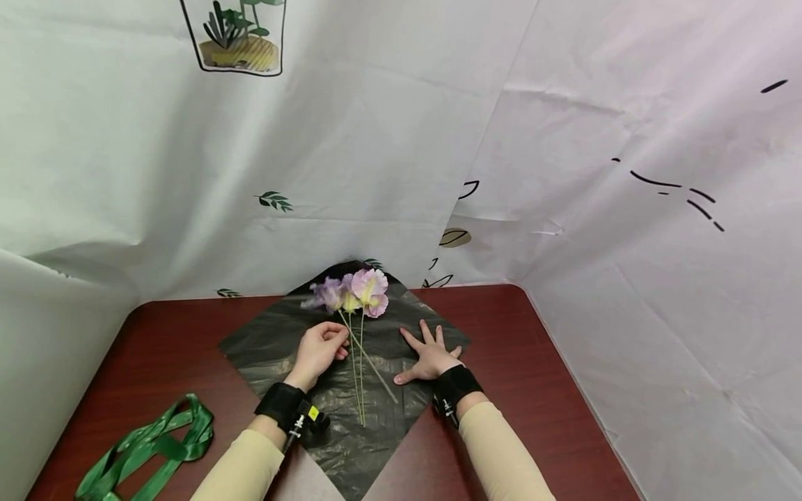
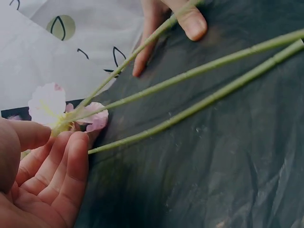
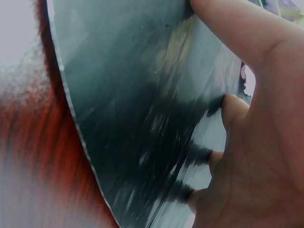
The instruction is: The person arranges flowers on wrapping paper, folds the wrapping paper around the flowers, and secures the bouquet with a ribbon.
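Three artificial flowers with pale purple heads (image 1: 370,285) and long thin green stems (image 1: 360,372) lie on a dark sheet of wrapping paper (image 1: 326,445), placed as a diamond. The stems cross below the heads. My left hand (image 1: 322,348) is at the left of the stems; in the left wrist view its thumb and fingertips (image 2: 78,142) pinch a stem near the flower head. My right hand (image 1: 432,358) rests palm down on the right part of the sheet, fingers spread. In the right wrist view its fingertips (image 3: 232,102) touch the dark sheet.
A loose coil of green ribbon (image 1: 169,445) lies at the front left of the reddish-brown table (image 1: 520,431). White sheeting with printed leaves (image 1: 276,201) hangs behind the table and along its sides. The paper's top corner reaches the back sheeting.
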A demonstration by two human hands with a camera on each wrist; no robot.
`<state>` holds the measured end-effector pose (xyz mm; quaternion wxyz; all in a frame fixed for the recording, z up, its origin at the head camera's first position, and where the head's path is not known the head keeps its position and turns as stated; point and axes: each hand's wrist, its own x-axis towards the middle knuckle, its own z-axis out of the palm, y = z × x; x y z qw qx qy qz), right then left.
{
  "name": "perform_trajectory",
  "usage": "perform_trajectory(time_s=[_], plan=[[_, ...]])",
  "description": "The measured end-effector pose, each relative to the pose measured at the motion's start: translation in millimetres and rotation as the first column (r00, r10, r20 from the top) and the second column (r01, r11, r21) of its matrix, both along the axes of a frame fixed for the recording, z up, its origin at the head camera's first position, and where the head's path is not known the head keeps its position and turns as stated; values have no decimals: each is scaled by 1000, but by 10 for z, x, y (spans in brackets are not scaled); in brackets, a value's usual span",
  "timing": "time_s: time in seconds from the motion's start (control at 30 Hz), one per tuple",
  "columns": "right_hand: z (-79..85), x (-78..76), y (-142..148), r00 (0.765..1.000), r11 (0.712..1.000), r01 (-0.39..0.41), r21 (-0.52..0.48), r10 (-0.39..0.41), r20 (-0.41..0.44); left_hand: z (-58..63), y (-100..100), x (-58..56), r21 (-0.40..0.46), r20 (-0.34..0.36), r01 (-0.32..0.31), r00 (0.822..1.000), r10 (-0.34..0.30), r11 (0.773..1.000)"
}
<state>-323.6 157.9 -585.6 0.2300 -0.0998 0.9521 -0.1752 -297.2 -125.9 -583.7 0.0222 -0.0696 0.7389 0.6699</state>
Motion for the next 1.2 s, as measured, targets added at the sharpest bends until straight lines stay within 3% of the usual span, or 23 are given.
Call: perform_trajectory(time_s=[0.17,0.4,0.57,0.7,0.9,1.07,1.2], plan=[[27,14,0,1000,1000,-5,2,5,-7,-5,30,3,-62,20,-36,999,37,997],[-214,-90,22,1000,1000,0,-13,0,10,-55,80,6,-208,83,-63,993,82,976],[-126,-48,8,1000,1000,7,-13,-7,1,-71,118,10,-242,71,-92,991,112,966],[-75,-25,23,1000,1000,14,-17,-14,-3,21,120,19,-226,9,-157,987,163,961],[-126,-50,47,1000,1000,6,0,-6,0,229,63,32,-214,-125,-235,969,212,948],[6,8,18,1000,1000,1,8,-2,16,361,69,40,-182,-193,-263,954,228,947],[46,33,-3,1000,1000,-1,11,1,8,415,123,45,-169,-236,-246,950,203,954]])
